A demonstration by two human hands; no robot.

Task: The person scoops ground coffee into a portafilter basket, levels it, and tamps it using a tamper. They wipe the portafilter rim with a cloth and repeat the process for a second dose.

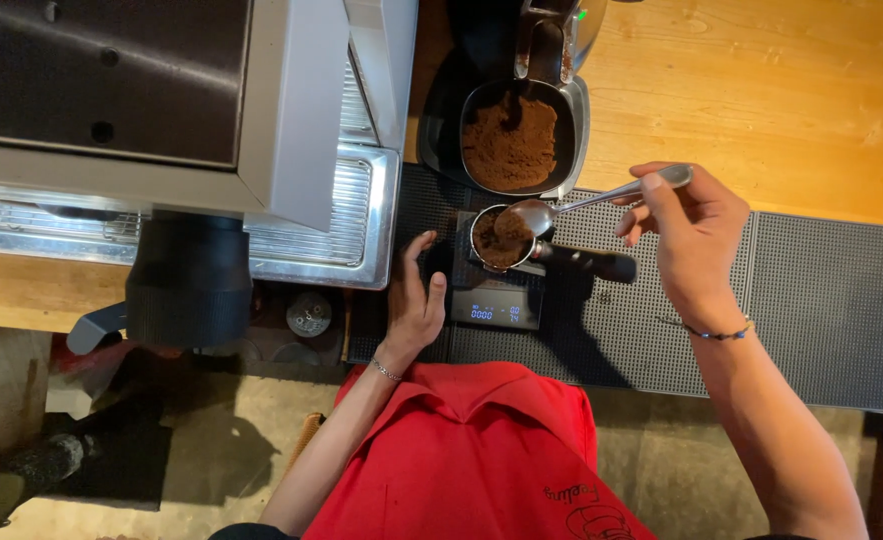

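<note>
Looked down on a steel espresso machine [161, 100] at far left, with a wooden counter [761, 90] behind and a black ribbed bar mat [821, 300] across the front. Found a grinder tray [509, 140] heaped with brown ground coffee at the back edge of the mat. Saw a small black digital scale [496, 305] just in front of it, display lit. Noted a portafilter [501, 238] resting on the scale, basket partly filled with grounds, black handle pointing right and overhanging the platform.

Right hand [691, 235]: closed in a pinch on the handle end of a metal spoon [561, 208], bowl held over the basket's right rim. Could not tell how much coffee sat in the bowl. Left hand [413, 295]: open and empty, palm down on the mat just beside the scale; could not tell whether touching it.

Judged the risks as follows. Could have scattered grounds over scale and mat through a tilted spoon held so far back. Could have tipped the portafilter off the platform by knocking the rim, given the overhanging handle. Could have spoiled the reading by a left thumb leaning on the scale.
</note>
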